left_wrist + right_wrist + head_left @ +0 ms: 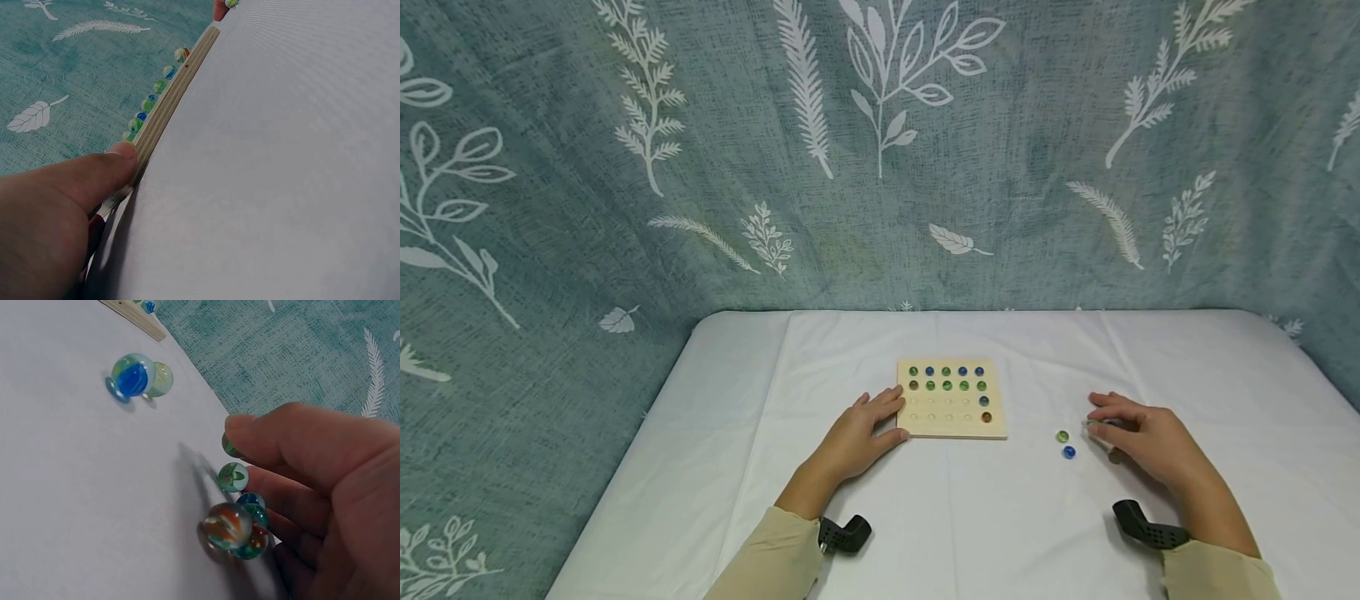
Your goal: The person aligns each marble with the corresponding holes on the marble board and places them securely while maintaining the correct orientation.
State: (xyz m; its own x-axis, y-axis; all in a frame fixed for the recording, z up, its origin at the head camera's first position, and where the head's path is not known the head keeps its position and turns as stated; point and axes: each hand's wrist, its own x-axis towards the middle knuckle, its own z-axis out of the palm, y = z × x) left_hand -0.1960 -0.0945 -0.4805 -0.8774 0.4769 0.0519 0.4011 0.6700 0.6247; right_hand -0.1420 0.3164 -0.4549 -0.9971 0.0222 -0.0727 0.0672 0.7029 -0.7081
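A wooden board (940, 427) with rows of dimples lies on the table. Glass marbles fill its two far rows, and two more sit along its right side. My left hand (853, 437) rests at the board's left edge, thumb by the near corner. In the left wrist view the thumb touches the board's edge (180, 89). Right of the board, my right hand (1150, 437) pinches a green marble (230, 445) between thumb and finger. Below it in the right wrist view are another green marble (233, 477) and an orange-and-white marble (228, 526), with others partly hidden behind.
Between the board and my right hand lie a blue marble (1069, 452) and a yellow-green marble (1062, 436). A white cloth (820, 358) covers the table. Beyond its far edge hangs a teal curtain (1037, 250) with white leaf prints.
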